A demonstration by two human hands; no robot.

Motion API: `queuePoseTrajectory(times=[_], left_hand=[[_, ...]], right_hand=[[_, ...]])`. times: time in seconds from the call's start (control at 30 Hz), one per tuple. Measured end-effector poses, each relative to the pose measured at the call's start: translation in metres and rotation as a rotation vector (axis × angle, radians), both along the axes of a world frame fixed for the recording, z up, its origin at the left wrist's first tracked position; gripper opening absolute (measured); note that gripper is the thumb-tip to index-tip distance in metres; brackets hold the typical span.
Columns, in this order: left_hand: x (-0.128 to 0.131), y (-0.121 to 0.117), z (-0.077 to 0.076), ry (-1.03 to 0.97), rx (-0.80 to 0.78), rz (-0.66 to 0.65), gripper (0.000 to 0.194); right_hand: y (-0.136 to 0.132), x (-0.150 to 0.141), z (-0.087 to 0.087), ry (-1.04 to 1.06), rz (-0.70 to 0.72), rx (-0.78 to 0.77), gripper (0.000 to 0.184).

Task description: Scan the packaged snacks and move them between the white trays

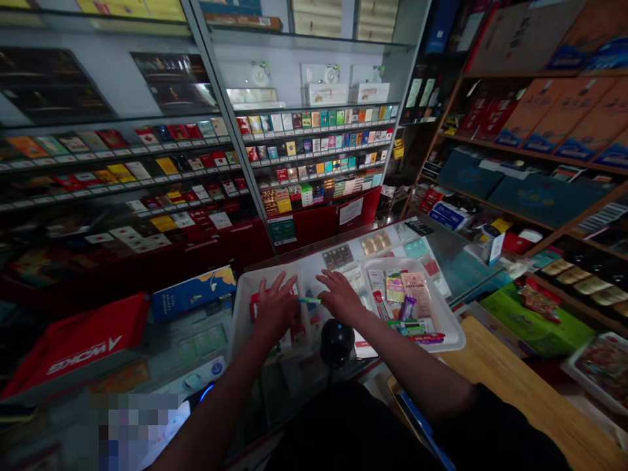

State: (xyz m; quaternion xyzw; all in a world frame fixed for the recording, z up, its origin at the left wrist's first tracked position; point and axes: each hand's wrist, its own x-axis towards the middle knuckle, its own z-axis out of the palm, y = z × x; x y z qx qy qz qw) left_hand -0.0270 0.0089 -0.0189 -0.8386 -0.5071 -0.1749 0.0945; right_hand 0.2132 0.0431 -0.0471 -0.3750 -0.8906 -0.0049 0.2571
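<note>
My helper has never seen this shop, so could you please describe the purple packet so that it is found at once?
On the glass counter, find the white tray at the person's right. Inside, look between the pale pink packet and the green packets. The purple packet differs from both by its deep purple wrapper.

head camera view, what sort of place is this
It looks like a small shop, perhaps a tobacconist or corner store: rows of small packs that resemble cigarettes, a glass-topped counter, and a white tray of brightly wrapped packets.
</note>
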Motion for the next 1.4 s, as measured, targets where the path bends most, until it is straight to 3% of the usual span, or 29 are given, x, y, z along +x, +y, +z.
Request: queuePoseTrajectory(times=[0.3, 0.43, 0.6, 0.93, 1.4], left_hand=[[-0.043, -0.03, -0.002, -0.01, 0.015, 0.164, 0.028], [-0.043, -0.041, -0.001, -0.012, -0.002, 0.212, 0.035], [-0.03, -0.043, 0.001, -0.022, -0.012, 0.19, 0.031], [0.03, -0.025, 0.018, -0.053, -0.003, 0.092, 0.018], [0.135, -0.006, 0.022, -0.106, -0.033, -0.117, 0.018]], right_hand=[[0.004, -0.054, 0.007, -0.04, 0.114, -0.036, 0.011], [-0.003, -0.063, 0.009, -0.026, 0.114, -0.07, 0.02], [-0.012, -0.061, 0.014, 0.024, 0.095, -0.047, 0.015], [-0.023, -0.013, 0.024, 0.067, -0.03, -0.006, 0.015], [-0.034, 0.102, 0.027, 0.051, -0.246, -0.083, 0.019]])
